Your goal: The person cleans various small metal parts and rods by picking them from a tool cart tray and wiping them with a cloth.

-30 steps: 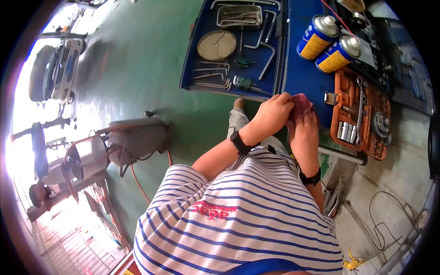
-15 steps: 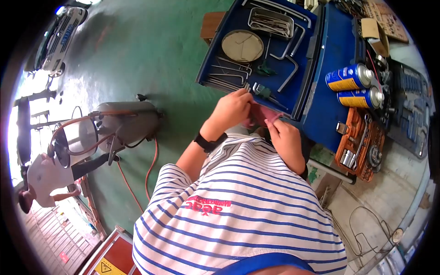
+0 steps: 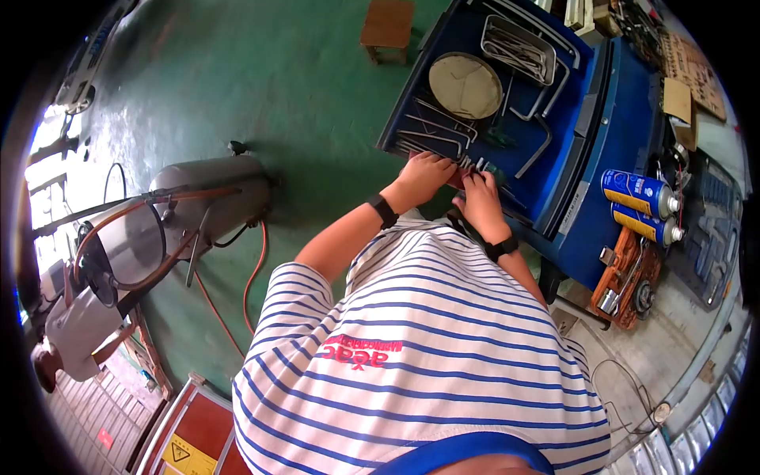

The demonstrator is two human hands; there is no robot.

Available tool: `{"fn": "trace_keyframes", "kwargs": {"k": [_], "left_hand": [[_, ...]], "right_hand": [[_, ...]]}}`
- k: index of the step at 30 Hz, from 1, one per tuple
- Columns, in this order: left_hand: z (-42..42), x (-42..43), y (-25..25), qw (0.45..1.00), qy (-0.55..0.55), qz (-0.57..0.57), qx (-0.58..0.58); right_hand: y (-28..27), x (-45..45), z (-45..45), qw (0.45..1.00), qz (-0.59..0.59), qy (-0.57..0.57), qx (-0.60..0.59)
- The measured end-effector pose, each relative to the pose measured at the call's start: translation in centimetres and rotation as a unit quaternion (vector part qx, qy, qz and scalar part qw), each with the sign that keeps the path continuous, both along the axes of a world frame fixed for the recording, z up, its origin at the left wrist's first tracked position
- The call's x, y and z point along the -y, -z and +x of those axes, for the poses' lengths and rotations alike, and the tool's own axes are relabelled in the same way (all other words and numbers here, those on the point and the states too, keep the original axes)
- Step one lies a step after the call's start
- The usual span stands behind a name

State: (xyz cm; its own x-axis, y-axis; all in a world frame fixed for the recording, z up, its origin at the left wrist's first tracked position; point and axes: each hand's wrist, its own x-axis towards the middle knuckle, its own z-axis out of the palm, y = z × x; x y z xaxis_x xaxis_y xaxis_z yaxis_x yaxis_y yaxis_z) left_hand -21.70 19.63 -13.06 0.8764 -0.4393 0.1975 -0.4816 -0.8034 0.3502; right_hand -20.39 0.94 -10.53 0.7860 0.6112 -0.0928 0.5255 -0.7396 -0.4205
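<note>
A green-painted workshop floor (image 3: pixel 332 95) is spread behind, with one wooden stool (image 3: pixel 387 24) at the far side and one grey tank (image 3: pixel 210 182) at the left. A blue drawer (image 3: pixel 560 162) is pulled out, presumably so that its contents can be reached from the near edge. There the left hand (image 3: pixel 427 176) and right hand (image 3: pixel 482 202) are held close together, fingers curled; a scrap of reddish cloth (image 3: pixel 456 181) is glimpsed between them, but whether either is clamped on it cannot be told. Just beyond, at least three small hex keys (image 3: pixel 431 137) are laid roughly alongside one another, probably for easy picking. Two large L-shaped bars (image 3: pixel 535 159) are set farther right. Many thin metal pieces, too crowded to count, are gathered in one rectangular tray (image 3: pixel 514 73), apparently against scattering, beside one round tin (image 3: pixel 465 85). At the right, two spray cans (image 3: pixel 636 192) are grouped near one orange socket case (image 3: pixel 625 273).
</note>
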Motion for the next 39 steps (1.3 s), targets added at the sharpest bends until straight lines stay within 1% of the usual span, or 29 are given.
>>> {"fn": "trace_keyframes", "kwargs": {"k": [1, 2, 3, 5, 6, 7, 9, 11, 13, 14, 15, 17, 18, 19, 20, 21, 22, 23, 24, 25, 26, 27, 29, 31, 33, 35, 36, 38, 39], "left_hand": [[0.3, -0.3, 0.2, 0.996, 0.026, 0.02, -0.088], [0.3, -0.7, 0.3, 0.996, 0.02, 0.004, -0.087], [0.3, -1.0, 0.5, 0.996, 0.02, 0.0, -0.087], [0.2, -2.1, 0.7, 0.999, 0.016, -0.005, -0.041], [0.1, -2.8, 0.5, 0.999, 0.017, -0.007, -0.042], [0.1, -3.7, 0.0, 0.999, 0.013, -0.005, -0.043], [-0.1, -5.6, -1.5, 0.999, 0.009, -0.002, -0.045], [-0.5, -7.2, -3.7, 0.997, -0.02, -0.063, -0.049], [-1.4, -8.6, -6.3, 0.985, -0.108, -0.131, -0.036], [-1.7, -9.7, -7.7, 0.976, -0.148, -0.148, -0.053], [-2.3, -11.0, -8.6, 0.966, -0.186, -0.165, -0.071], [-4.2, -13.4, -9.4, 0.916, -0.325, -0.22, -0.083], [-4.7, -14.6, -9.3, 0.873, -0.371, -0.303, -0.093], [-5.1, -15.1, -9.1, 0.819, -0.415, -0.383, -0.103], [-5.6, -15.5, -9.0, 0.76, -0.45, -0.453, -0.122], [-5.4, -15.7, -10.3, 0.736, -0.456, -0.482, -0.134], [-5.3, -15.6, -10.6, 0.753, -0.457, -0.459, -0.116], [-5.0, -15.5, -10.8, 0.77, -0.457, -0.435, -0.095], [-4.5, -15.1, -11.2, 0.77, -0.46, -0.432, -0.09], [-3.9, -14.2, -11.6, 0.755, -0.446, -0.478, -0.062], [-3.6, -13.6, -11.9, 0.737, -0.43, -0.521, -0.033], [-4.0, -13.4, -11.3, 0.737, -0.434, -0.517, -0.029], [-4.1, -13.9, -9.8, 0.789, -0.412, -0.448, -0.087], [-4.0, -12.2, -12.1, 0.778, -0.417, -0.45, -0.135], [-4.3, -11.3, -10.4, 0.784, -0.419, -0.431, -0.154], [-4.4, -10.3, -11.2, 0.833, -0.411, -0.358, -0.097], [-4.4, -9.8, -11.9, 0.831, -0.412, -0.359, -0.1], [-4.6, -9.1, -14.0, 0.832, -0.422, -0.338, -0.123], [-4.6, -8.8, -14.8, 0.821, -0.424, -0.358, -0.133]], "right_hand": [[0.3, -0.6, 0.1, 0.999, 0.0, -0.008, 0.032], [0.4, -1.1, 0.3, 1.0, -0.001, 0.004, -0.003], [0.7, -1.3, 0.6, 1.0, -0.005, 0.003, -0.003], [1.1, -1.8, 1.2, 1.0, 0.009, -0.023, 0.015], [0.2, -2.6, 1.6, 0.999, 0.008, -0.029, -0.014], [0.1, -3.2, 1.8, 0.999, 0.007, -0.028, -0.015], [0.0, -4.6, 2.1, 0.996, 0.053, -0.071, -0.015], [-1.4, -5.9, 2.9, 0.994, 0.069, -0.078, -0.031], [-2.7, -6.7, 3.9, 0.957, 0.182, -0.054, -0.22], [-3.0, -6.9, 4.2, 0.936, 0.232, -0.004, -0.266], [-2.3, -6.8, 4.5, 0.935, 0.233, -0.002, -0.267], [-0.2, -6.1, 5.3, 0.958, 0.208, 0.04, -0.193], [-0.1, -6.0, 5.5, 0.968, 0.171, 0.043, -0.181], [0.7, -5.8, 5.7, 0.967, 0.172, 0.042, -0.182], [2.1, -5.4, 5.8, 0.974, 0.128, 0.02, -0.185], [2.6, -5.5, 5.7, 0.978, 0.084, -0.003, -0.19], [3.1, -5.6, 5.7, 0.983, 0.086, 0.004, -0.16], [3.6, -5.6, 5.9, 0.983, 0.09, 0.0, -0.16], [3.6, -5.7, 6.1, 0.985, 0.057, -0.005, -0.162], [3.4, -5.9, 6.1, 0.986, 0.024, -0.01, -0.164], [3.0, -6.1, 5.8, 0.989, 0.024, -0.004, -0.144], [2.8, -6.1, 5.5, 0.989, 0.029, -0.01, -0.144], [2.5, -6.5, 5.6, 0.998, -0.021, -0.023, -0.058], [2.2, -6.6, 5.9, 0.997, -0.035, -0.066, -0.023], [5.2, -6.3, 6.2, 0.99, -0.085, -0.11, -0.027], [4.3, -6.8, 6.6, 0.987, -0.056, -0.151, -0.005], [4.2, -7.3, 6.9, 0.985, -0.043, -0.169, 0.005], [4.3, -8.0, 7.2, 0.98, -0.088, -0.178, -0.021], [4.1, -8.2, 7.4, 0.979, -0.078, -0.189, -0.015]]}}
